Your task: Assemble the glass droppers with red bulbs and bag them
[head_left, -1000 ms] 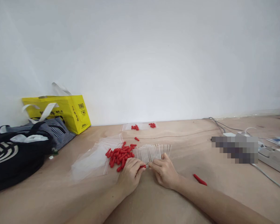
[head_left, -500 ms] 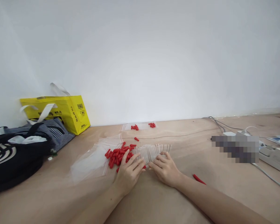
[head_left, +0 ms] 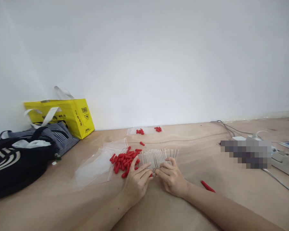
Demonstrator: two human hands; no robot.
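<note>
My left hand (head_left: 136, 184) is closed on a small red rubber bulb (head_left: 151, 175), its tip showing at the fingertips. My right hand (head_left: 174, 181) pinches a short glass tube (head_left: 154, 175), mostly covered by the fingers. Bulb and tube meet end to end between the hands; how far one sits inside the other cannot be made out. Just beyond my fingers lies a row of clear glass tubes (head_left: 156, 156), side by side. A heap of red rubber bulbs (head_left: 122, 162) is beside my left hand.
Clear plastic bags (head_left: 93, 166) lie left of the heap. Farther back is a bag with capped tubes (head_left: 149, 130), near one loose bulb (head_left: 142, 143). A red object (head_left: 207, 186) rests by my right forearm. Bags (head_left: 84, 118) stand left; a power strip (head_left: 285, 163) and cables are right.
Both hands have come slightly toward me with the bulb and tube still between them. The whole view has shifted a little; the other things lie as before.
</note>
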